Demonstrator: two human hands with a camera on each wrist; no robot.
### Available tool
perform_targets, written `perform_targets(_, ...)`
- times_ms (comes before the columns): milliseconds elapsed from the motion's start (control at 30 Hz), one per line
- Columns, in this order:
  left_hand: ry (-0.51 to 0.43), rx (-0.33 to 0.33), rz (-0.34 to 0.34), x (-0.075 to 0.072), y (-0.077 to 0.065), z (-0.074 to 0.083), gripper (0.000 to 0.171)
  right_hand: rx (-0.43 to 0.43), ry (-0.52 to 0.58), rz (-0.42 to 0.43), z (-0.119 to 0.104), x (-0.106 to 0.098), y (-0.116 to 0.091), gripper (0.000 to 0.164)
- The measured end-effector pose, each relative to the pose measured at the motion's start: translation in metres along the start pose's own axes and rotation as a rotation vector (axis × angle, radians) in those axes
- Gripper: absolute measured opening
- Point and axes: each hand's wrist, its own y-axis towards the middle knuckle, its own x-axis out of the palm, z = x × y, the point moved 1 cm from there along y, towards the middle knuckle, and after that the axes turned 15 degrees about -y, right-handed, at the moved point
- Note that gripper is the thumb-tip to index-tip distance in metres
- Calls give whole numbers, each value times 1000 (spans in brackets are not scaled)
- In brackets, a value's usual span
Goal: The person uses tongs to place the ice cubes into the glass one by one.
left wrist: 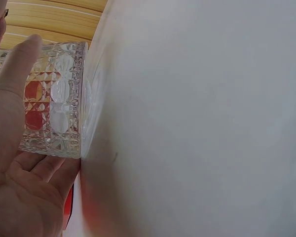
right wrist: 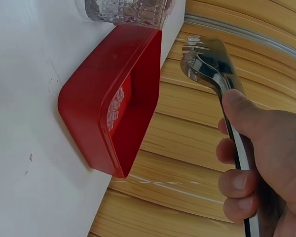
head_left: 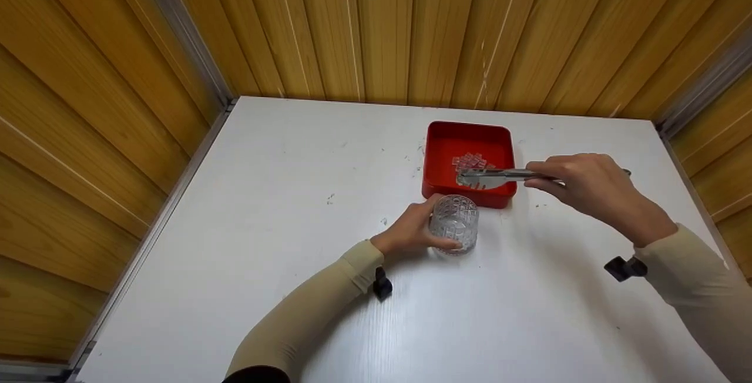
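Observation:
My left hand [head_left: 411,227] curls round a patterned clear glass [head_left: 455,224], thumb on the near side. The glass stands on the white table, close to the front wall of a square red tray [head_left: 440,147]. Small clear cubes [head_left: 470,161] lie in a cluster on the tray's floor. Metal serving tongs [head_left: 499,176] are gripped in my right hand [head_left: 587,183], their tips above the tray's front part. One side of the tongs is forked, the other broad and flat. In the right wrist view, a small clear piece [right wrist: 193,38] shows at the tips.
The white table [head_left: 282,195] spreads to the left and front of the tray. Wood-plank walls [head_left: 382,30] rise behind it and at both sides, with metal strips at the corners. Black mounts sit at both wrists.

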Motion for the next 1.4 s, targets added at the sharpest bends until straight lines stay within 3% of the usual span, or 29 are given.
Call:
perform_targets(300, 35, 11, 4, -1, -1, 0, 87, -71, 30, 32, -10, 0, -5, 28)
perform_targets(933, -25, -11, 1, 0, -1, 0, 80, -78, 23, 29, -16, 2, -7, 32)
perform_targets(1400, 18, -13, 4, -1, 0, -1, 80, -73, 66, -35, -22, 5, -3, 37)
